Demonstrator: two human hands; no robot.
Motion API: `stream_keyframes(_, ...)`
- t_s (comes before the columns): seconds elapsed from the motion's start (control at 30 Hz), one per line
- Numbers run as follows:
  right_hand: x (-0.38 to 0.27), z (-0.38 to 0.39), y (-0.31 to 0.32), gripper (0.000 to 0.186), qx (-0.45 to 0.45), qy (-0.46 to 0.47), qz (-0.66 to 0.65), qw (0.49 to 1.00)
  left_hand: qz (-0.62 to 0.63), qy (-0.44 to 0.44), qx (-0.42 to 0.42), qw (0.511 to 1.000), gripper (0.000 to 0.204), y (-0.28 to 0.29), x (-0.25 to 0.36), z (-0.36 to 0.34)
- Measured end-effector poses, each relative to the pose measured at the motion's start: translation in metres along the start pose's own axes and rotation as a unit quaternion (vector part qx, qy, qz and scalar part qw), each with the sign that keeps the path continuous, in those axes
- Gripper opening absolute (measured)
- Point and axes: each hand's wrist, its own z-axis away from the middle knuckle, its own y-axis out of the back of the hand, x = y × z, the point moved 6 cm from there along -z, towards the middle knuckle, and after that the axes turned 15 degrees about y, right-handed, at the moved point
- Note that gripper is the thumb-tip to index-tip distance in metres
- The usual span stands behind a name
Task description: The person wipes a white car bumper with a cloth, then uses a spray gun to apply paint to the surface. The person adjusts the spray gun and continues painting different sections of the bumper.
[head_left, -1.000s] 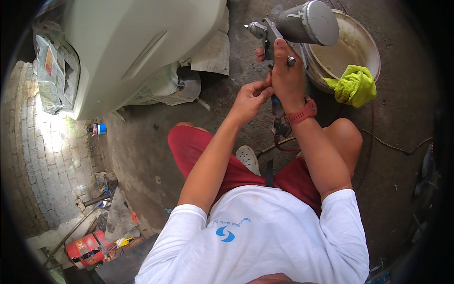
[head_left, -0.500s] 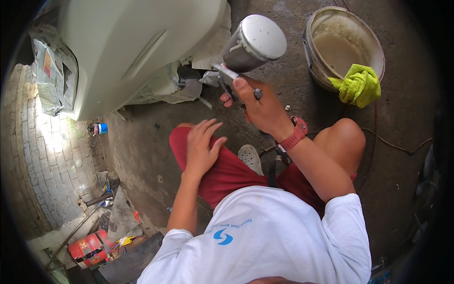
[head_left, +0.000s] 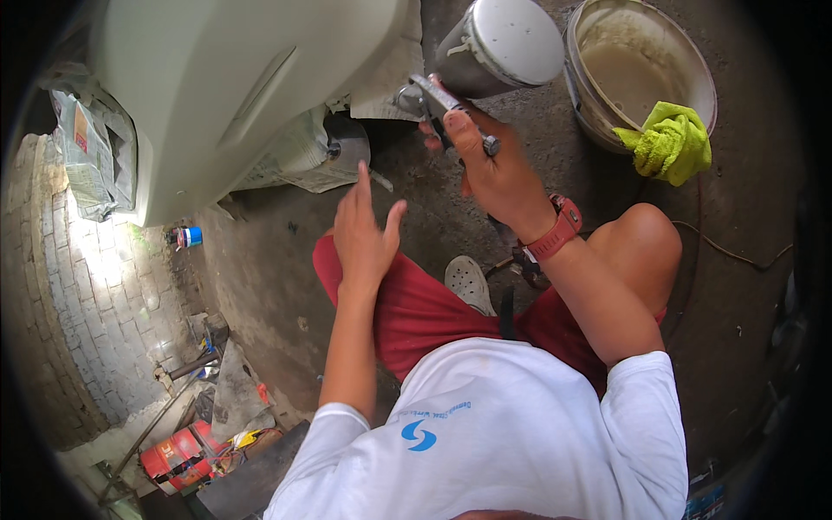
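My right hand [head_left: 498, 169] grips a metal spray gun [head_left: 431, 97] with a grey cylindrical cup [head_left: 498, 48] on top; part of the handle is hidden behind my fingers, and a hose fitting [head_left: 529, 264] shows below my wrist. To the left, my left hand [head_left: 364, 230] is raised over my red-clad left knee, fingers apart and holding nothing. Beyond it is a large pale curved panel [head_left: 217, 87], with crumpled paper [head_left: 303, 160] beside its lower edge.
A dirty white bucket [head_left: 607, 74] stands at upper right, a yellow-green cloth [head_left: 667, 143] over its rim. A thin hose [head_left: 745, 264] crosses the concrete floor. At left are a brick surface [head_left: 95, 321], a small blue can [head_left: 188, 237] and a red drum [head_left: 178, 455] among debris.
My left hand has let go below the spray gun, moved left, then lifted. My right hand has shifted left with the spray gun, dipping and then rising slightly.
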Motion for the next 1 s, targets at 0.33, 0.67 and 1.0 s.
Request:
stream_keyframes(0.33,0.01,-0.021,0.004,0.06,0.031,0.053,0.01,0.998,-0.067,0.003,0.022,0.998,0.123,-0.027,0.058,-0.144)
stream_keyframes(0.67,0.015,-0.022,-0.007,0.065,0.007,0.062,0.009,0.998,-0.127,0.002,0.037,0.991,0.126,-0.015,0.055,-0.178)
stream_keyframes(1.0,0.019,-0.019,-0.011,0.067,0.006,0.064,0.008,0.998,-0.121,-0.042,0.059,0.99,0.125,-0.013,0.058,-0.172)
